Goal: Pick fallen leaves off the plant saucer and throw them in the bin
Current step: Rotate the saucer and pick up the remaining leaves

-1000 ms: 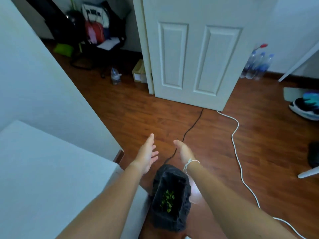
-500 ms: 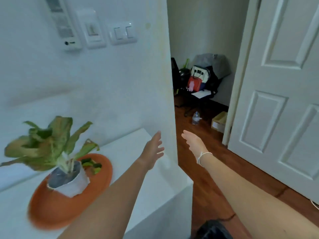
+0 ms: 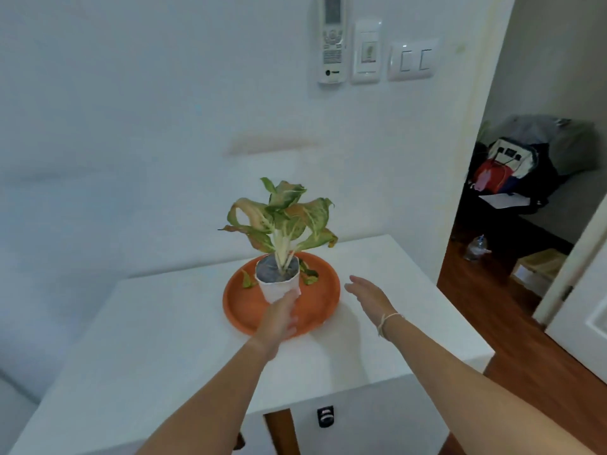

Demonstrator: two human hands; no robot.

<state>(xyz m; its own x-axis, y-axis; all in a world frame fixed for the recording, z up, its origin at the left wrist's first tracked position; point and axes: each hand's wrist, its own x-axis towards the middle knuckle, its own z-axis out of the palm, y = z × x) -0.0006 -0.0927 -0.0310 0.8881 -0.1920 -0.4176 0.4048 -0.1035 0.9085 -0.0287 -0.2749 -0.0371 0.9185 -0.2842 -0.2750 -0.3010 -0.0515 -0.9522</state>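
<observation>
I see a white tabletop (image 3: 184, 330) set against a white wall, with a doorway on the right opening onto wood floor (image 3: 492, 310). The round orange saucer (image 3: 243, 307) lies flat mid-table, carrying an upright white pot (image 3: 274, 289). Fallen leaves (image 3: 308, 274) lie on the saucer beside the pot. My left hand (image 3: 279, 318) reaches over the saucer, fingers loose and empty; my right hand (image 3: 369, 293) hovers spread, just beside the rim.
</observation>
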